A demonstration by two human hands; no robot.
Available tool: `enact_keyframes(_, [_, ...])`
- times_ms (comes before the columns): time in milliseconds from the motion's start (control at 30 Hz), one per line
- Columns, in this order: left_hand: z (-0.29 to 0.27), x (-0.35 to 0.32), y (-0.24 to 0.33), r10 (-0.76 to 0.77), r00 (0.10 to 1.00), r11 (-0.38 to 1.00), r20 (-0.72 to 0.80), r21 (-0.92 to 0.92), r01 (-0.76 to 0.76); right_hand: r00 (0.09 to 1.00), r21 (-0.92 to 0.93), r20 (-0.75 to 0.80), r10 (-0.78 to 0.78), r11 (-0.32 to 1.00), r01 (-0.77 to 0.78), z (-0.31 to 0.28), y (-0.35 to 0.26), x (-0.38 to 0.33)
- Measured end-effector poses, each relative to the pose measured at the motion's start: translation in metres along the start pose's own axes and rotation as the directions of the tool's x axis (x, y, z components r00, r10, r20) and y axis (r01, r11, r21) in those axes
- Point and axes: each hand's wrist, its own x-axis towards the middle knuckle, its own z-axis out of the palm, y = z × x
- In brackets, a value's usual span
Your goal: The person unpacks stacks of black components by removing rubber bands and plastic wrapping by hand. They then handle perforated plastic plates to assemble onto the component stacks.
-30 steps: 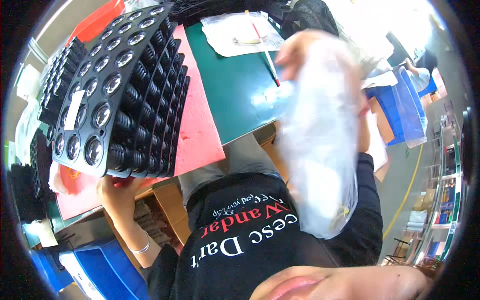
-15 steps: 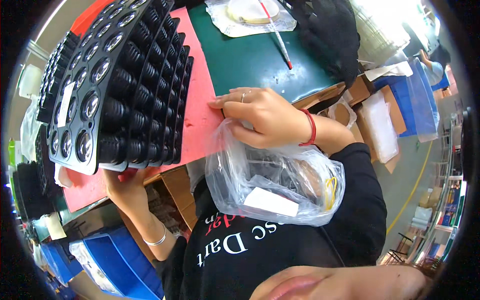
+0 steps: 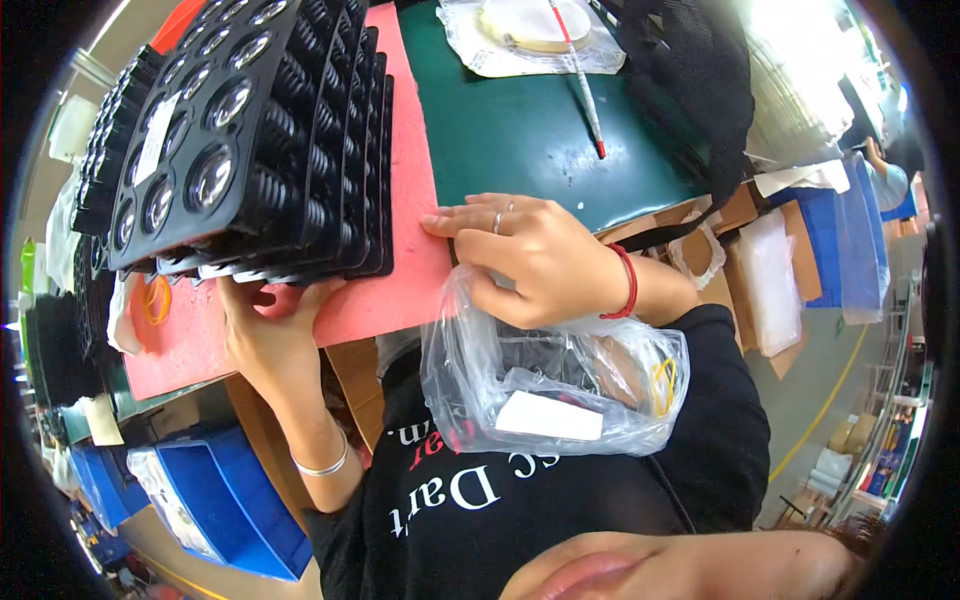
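Mid-frame, right hand (image 3: 540, 260) grips clear plastic bag (image 3: 555, 385) by its mouth. Upper left, left hand (image 3: 270, 335) props stack of black trays (image 3: 250, 150), grip partly hidden. Next move prob. needs bag mouth opened wide & trays kept level.

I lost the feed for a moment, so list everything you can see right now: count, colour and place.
Stack of moulded trays: one stack, black, on the pink mat, upper left.
Pink mat: one, on the bench beside the green mat.
Green mat: one, bench centre.
Clear plastic bag: one, with a white card and yellow bands inside, at the bench edge.
Pen-like stick: one, white and red, on the green mat.
Blue bins: several, lower left floor.
Left hand: under the front edge of the tray stack.
Right hand: gripping the bag's mouth, fingers on the pink mat.
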Motion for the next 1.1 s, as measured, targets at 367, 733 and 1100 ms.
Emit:
enact_keyframes(367, [0.021,0.020,0.019,-0.086,0.996,0.965,0.012,0.248,0.080,1.000,0.004,-0.026,-0.011,1.000,0.011,0.002,0.007,-0.002])
enact_keyframes(733, [0.020,-0.001,0.028,-0.041,0.999,0.962,-0.026,0.270,0.047,0.992,0.189,-0.077,0.105,0.978,-0.089,-0.004,0.006,-0.008])
enact_keyframes(1100, [-0.015,-0.082,0.054,-0.035,0.845,0.638,0.534,-0.639,0.430,0.921,0.079,-0.347,0.174,0.985,-0.156,-0.025,-0.015,0.017])
